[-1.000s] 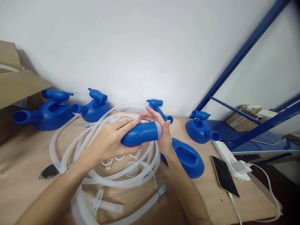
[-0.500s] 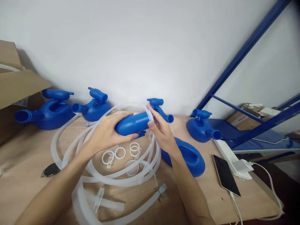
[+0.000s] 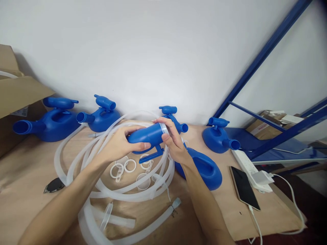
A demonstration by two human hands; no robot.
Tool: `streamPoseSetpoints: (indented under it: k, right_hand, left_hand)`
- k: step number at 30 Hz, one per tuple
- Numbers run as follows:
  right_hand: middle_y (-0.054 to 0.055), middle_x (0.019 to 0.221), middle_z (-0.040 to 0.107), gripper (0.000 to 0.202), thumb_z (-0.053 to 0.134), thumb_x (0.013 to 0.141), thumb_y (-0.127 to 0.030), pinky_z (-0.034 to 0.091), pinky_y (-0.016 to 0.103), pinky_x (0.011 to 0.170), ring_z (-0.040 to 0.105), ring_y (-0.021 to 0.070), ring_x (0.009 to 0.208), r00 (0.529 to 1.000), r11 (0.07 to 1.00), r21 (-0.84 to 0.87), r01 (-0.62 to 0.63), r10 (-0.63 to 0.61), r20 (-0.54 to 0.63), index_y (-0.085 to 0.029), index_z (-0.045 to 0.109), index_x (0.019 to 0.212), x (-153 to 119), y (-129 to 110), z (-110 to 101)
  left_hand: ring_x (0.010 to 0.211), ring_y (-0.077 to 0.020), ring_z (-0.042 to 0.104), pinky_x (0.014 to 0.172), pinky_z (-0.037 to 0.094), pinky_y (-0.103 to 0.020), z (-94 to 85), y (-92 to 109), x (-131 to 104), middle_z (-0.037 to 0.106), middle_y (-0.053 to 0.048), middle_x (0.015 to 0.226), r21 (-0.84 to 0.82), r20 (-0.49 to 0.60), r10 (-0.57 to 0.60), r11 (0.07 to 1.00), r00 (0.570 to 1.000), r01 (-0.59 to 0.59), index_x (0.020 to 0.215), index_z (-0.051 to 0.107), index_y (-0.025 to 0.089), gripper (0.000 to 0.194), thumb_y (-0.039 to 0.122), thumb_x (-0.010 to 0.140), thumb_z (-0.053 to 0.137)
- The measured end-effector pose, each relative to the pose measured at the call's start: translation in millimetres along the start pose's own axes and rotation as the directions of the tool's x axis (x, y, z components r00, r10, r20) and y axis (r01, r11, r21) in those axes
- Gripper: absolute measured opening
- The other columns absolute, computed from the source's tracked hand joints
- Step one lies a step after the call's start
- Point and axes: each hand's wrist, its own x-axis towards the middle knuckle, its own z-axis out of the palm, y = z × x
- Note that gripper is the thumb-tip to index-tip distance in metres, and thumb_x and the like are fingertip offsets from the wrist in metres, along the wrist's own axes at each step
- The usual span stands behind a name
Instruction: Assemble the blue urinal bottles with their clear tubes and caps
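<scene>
A blue plastic cylinder (image 3: 148,135) with a rounded left end is held above the table between both hands. My left hand (image 3: 119,143) wraps round its rounded end, thumb along the near side. My right hand (image 3: 175,141) grips the other end, fingers over the top and thumb on a translucent white ring (image 3: 164,129) at the rim. From the cylinder's underside a flat blue bracket (image 3: 152,156) sticks out. Below lie coiled translucent tubing (image 3: 127,196) and several white rings (image 3: 130,165). A blue jug body (image 3: 208,170) lies by my right forearm.
Several blue jugs (image 3: 52,126) stand along the wall. At the left is an open cardboard box (image 3: 22,93); a watch (image 3: 54,185) lies nearby. A phone (image 3: 244,187), a power strip (image 3: 246,163) with cables and a blue metal rack (image 3: 265,51) are at the right.
The cylinder has turned in my hands, so the bracket underneath now shows more fully. My right fingers have shifted over the rim. The whole view has moved slightly.
</scene>
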Motion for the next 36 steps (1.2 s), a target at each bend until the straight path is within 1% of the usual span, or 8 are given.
streamPoseSetpoints:
  k: [3,6,11,16,23,27,30,36]
  right_hand:
    - [0.004,0.162,0.045,0.055,0.045,0.105,-0.06,0.035,0.053,0.127,0.042,0.0274,0.152,0.999,1.0,-0.03,-0.001,0.002,0.036,-0.039,0.041,0.155,2,-4,-3]
    - [0.006,0.168,0.036,0.071,0.055,0.099,-0.065,0.042,0.056,0.122,0.042,0.0293,0.152,0.998,1.0,-0.011,0.004,-0.005,-0.065,-0.039,0.03,0.16,1,-6,-10]
    - [0.005,0.119,0.072,0.033,0.077,0.091,-0.043,0.061,0.042,0.097,0.07,0.0219,0.108,0.998,0.987,-0.158,0.005,-0.016,-0.068,-0.029,0.069,0.12,1,-5,-23]
    - [0.003,0.101,0.082,0.011,0.074,0.094,-0.033,0.064,0.045,0.091,0.077,0.0238,0.093,0.97,0.955,-0.27,0.121,-0.172,-0.171,-0.03,0.08,0.102,2,0,-11]
    - [0.003,0.114,0.082,0.023,0.062,0.101,-0.03,0.065,0.047,0.094,0.078,0.0259,0.104,0.941,0.938,-0.318,0.139,-0.225,-0.253,-0.032,0.081,0.115,-2,1,8]
    - [0.005,0.123,0.078,0.031,0.054,0.105,-0.039,0.06,0.047,0.104,0.073,0.0253,0.116,0.971,0.973,-0.21,0.097,-0.138,-0.194,-0.031,0.079,0.122,1,-1,9]
    - [0.006,0.118,0.074,0.03,0.058,0.104,-0.045,0.059,0.043,0.103,0.071,0.0218,0.11,0.974,0.997,-0.081,-0.019,0.0,-0.227,-0.031,0.082,0.114,4,0,9]
    - [0.004,0.104,0.076,0.021,0.085,0.082,-0.047,0.062,0.041,0.094,0.072,0.0215,0.102,0.937,0.942,0.287,-0.171,0.245,-0.249,-0.031,0.086,0.095,9,5,10]
  left_hand:
    - [0.113,-0.0341,0.07,0.097,0.058,-0.041,-3.3,-1,2,0.075,-0.007,0.125,0.007,-0.034,0.065,0.998,0.997,-0.065,0.119,0.078,0.021,0.064,0.052,0.065,0.091]
    - [0.104,-0.0302,0.072,0.086,0.06,-0.034,-9.6,-5,4,0.077,-0.006,0.115,-0.026,-0.164,0.068,0.997,0.984,-0.074,0.119,0.077,0.02,0.064,0.053,0.065,0.091]
    - [0.054,-0.0124,0.056,0.04,0.038,-0.02,-20.3,-17,5,0.065,0.0,0.075,-0.237,-0.299,-0.017,0.97,0.954,-0.058,0.11,0.072,0.018,0.052,0.052,0.072,0.086]
    - [0.046,-0.0091,0.046,0.037,0.035,-0.02,-17.7,-18,3,0.063,0.002,0.073,-0.234,-0.252,-0.01,0.971,0.968,-0.05,0.116,0.071,0.019,0.055,0.047,0.071,0.086]
    - [0.045,-0.0084,0.045,0.038,0.036,-0.02,-11.7,-8,-1,0.063,0.002,0.073,-0.184,-0.255,-0.002,0.982,0.967,-0.046,0.117,0.07,0.02,0.059,0.052,0.071,0.087]
    - [0.043,-0.0079,0.043,0.036,0.035,-0.02,-10.6,-8,-1,0.059,0.003,0.068,-0.199,-0.253,-0.018,0.979,0.967,-0.034,0.117,0.07,0.019,0.058,0.052,0.072,0.086]
    - [0.044,-0.0081,0.045,0.037,0.037,-0.02,-8.0,-8,-1,0.062,0.002,0.071,-0.181,-0.274,-0.031,0.983,0.961,-0.02,0.12,0.071,0.019,0.062,0.052,0.071,0.088]
    - [0.048,-0.0107,0.051,0.04,0.042,-0.022,-5.0,-9,-2,0.067,0.001,0.08,-0.139,-0.318,0.007,0.989,0.948,-0.054,0.124,0.07,0.019,0.065,0.054,0.071,0.086]
